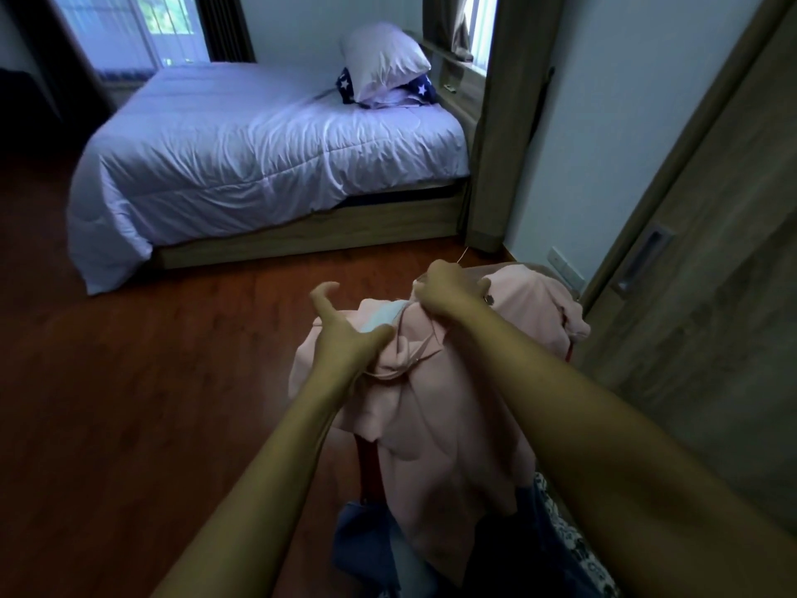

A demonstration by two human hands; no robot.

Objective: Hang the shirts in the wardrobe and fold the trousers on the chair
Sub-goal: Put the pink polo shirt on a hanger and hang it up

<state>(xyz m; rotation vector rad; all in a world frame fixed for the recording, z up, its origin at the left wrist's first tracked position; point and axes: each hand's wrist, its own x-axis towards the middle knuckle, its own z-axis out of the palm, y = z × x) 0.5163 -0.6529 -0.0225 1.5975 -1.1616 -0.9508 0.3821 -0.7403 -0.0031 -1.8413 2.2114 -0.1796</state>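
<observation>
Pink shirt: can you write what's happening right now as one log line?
right hand: grips pink shirt at top | left hand: fingers spread, at its edge | blue cloth: below it | status: not hung yet

The person's left arm [267, 459] and right arm [604, 416] are both bare, from the bottom edge of the picture up to the wrists. The left hand [340, 334] and the right hand [448, 291] are bare too.
</observation>
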